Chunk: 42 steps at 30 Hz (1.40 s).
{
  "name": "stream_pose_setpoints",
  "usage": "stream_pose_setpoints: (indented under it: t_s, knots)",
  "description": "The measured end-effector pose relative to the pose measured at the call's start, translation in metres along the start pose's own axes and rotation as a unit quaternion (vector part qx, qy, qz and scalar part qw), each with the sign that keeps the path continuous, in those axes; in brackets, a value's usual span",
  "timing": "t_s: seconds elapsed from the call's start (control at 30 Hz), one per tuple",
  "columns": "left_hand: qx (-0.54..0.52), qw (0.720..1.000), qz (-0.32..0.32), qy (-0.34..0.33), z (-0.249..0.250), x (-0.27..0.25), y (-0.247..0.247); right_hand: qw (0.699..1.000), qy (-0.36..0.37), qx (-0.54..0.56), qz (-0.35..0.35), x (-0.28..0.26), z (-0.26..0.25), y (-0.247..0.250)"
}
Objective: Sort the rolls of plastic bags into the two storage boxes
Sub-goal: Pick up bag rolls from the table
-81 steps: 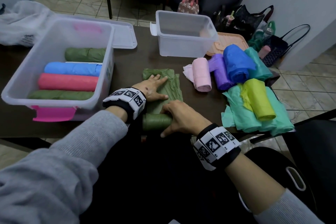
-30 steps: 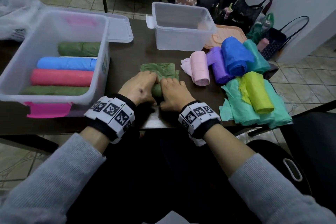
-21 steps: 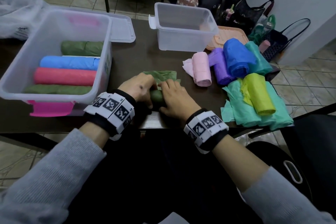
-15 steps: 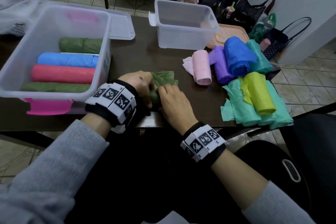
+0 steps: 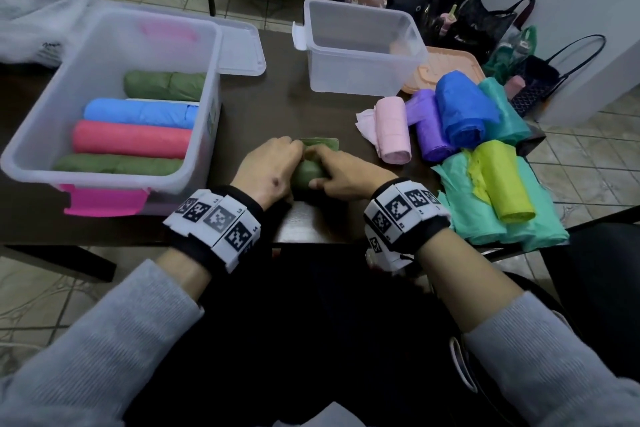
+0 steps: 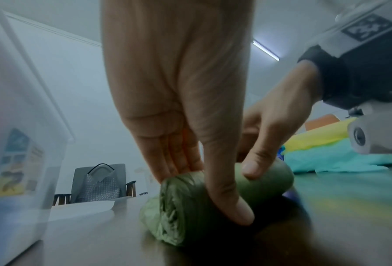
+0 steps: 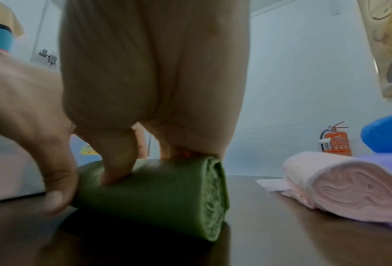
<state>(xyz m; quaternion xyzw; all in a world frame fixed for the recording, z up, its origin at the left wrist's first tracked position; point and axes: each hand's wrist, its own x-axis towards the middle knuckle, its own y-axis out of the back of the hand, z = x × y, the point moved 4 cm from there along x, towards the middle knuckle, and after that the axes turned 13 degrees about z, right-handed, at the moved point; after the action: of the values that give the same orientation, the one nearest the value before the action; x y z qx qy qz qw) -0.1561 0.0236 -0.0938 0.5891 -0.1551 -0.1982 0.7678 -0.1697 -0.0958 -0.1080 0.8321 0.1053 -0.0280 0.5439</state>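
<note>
Both hands bear on one green roll [image 5: 307, 173] that lies on its side on the table [image 5: 263, 114], near the front edge. The left hand [image 5: 268, 172] covers the roll's left end: its fingers [image 6: 174, 158] come down over the top and far side, and its thumb [image 6: 227, 196] presses the near side down to the table, so the roll is pinched between them. The right hand [image 5: 341, 173] covers the right end the same way, fingers over the top and back, thumb [image 7: 115, 162] on the near face. Between the two hands only a short stretch of the roll shows. Beyond the fingertips a flat green flap [image 5: 320, 143] of the same plastic lies loose on the table.

Toward the left edge stands the big box [image 5: 207, 94] with a pink latch; in it four rolls lie side by side: green [image 5: 117, 165], red [image 5: 131, 139], light blue [image 5: 138, 113], green [image 5: 164, 85]. Its lid [image 5: 239, 48] lies behind it. At the back edge stands the small box [image 5: 363, 80]; whether it holds anything cannot be told. Along the right edge lie a pink roll [image 5: 393, 130], a purple roll [image 5: 431, 128], a blue roll [image 5: 462, 111], a yellow roll [image 5: 504, 180] and teal bags [image 5: 464, 211], with an orange lid [image 5: 446, 66] behind them.
</note>
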Motion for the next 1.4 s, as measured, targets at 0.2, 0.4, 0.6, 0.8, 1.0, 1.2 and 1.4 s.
stream_pose_setpoints:
  t_s: [0.2,0.4,0.6,0.8,1.0,1.2,1.4]
  knots:
    - [-0.037,0.999,-0.016,0.033,-0.006,0.007,0.004,0.998,0.021,-0.043,0.047,0.002,0.003,-0.004]
    - [-0.075,0.995,-0.047,0.055,-0.008,0.010,0.008,0.996,-0.007,-0.093,-0.003,0.007,0.003,0.004]
    - [-0.084,0.993,-0.055,0.059,-0.009,0.011,0.007,0.993,-0.029,-0.112,-0.025,0.009,0.005,-0.002]
    - [-0.092,0.992,-0.056,0.062,-0.011,0.011,0.009,0.999,0.002,-0.053,-0.001,0.005,-0.001,0.001]
    - [-0.091,0.992,-0.076,0.049,-0.007,0.011,0.018,0.995,0.057,-0.068,0.053,-0.015,-0.002,-0.007]
    - [-0.109,0.990,-0.076,0.054,-0.007,0.000,0.023,0.996,0.052,-0.062,0.044,-0.024,-0.003,-0.010]
    - [-0.239,0.962,0.104,0.082,-0.011,-0.025,0.090,0.987,0.003,0.087,0.133,-0.006,-0.025,0.027]
